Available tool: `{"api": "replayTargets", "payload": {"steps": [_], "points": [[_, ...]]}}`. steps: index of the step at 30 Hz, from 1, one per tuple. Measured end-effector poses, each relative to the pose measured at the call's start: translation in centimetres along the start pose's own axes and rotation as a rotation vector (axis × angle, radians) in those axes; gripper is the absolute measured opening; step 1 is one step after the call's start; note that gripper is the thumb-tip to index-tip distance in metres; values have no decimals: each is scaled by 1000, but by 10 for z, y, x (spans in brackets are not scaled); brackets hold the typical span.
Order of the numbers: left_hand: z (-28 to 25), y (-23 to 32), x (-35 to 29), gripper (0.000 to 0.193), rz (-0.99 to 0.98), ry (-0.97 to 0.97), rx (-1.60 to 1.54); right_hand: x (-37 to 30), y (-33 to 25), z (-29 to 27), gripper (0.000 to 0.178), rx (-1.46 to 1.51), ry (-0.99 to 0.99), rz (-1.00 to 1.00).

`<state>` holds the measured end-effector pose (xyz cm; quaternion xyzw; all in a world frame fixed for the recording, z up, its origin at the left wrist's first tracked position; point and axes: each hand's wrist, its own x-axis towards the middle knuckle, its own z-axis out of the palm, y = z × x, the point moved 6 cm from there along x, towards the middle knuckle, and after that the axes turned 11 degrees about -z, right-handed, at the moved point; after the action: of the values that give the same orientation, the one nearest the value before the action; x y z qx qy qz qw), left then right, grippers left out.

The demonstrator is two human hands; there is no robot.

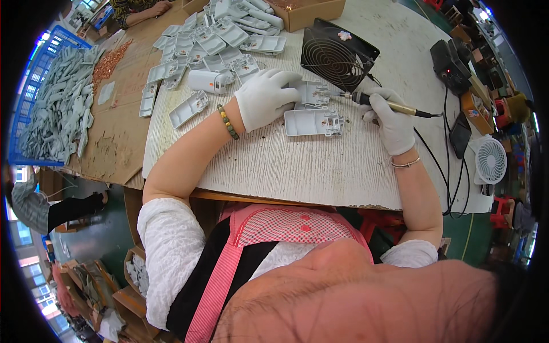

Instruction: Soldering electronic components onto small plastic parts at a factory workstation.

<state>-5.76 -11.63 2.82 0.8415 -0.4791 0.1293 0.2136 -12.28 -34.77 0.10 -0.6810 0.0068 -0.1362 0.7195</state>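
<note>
My white-gloved left hand [264, 98] is closed at the edge of a light grey plastic housing [310, 91], holding it on the table. In my gloved right hand [394, 123] is a soldering iron [407, 108], gripped like a pen. Its tip points left and meets the small metal parts at the housing's right end; whether it touches them I cannot tell. Just nearer to me lies a second open housing [304, 123] with metal contacts at its right end. Left of my left hand are another open housing [186, 111] and a closed whitish one [206, 81].
Many grey housings [213, 44] are heaped at the back, beside a cardboard box [313, 16]. A black fan [337, 57] stands beyond my hands. At right are a black soldering station [449, 62], cables and a white fan [490, 160]. A blue crate [20, 140] holds grey parts; another person's arm [147, 14] rests far left.
</note>
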Motion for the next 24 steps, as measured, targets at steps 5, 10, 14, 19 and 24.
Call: {"api": "replayTargets", "payload": {"steps": [5,10,14,19,24], "points": [[0,1,1,12,12,13,-10,-1,-1,0,18,-4,0,-7],[0,1,0,12,18,1,18,0,-1,1,18,-2,-11,-18],[-1,2,-1,13,20,7,18,0,1,-1,18,20,1,-27],[-2,4,0,14,41,11,31,-1,0,0,18,22,-18,-3],[-1,4,0,14,47,13,42,-1,-3,2,17,-32,-51,-26]]}}
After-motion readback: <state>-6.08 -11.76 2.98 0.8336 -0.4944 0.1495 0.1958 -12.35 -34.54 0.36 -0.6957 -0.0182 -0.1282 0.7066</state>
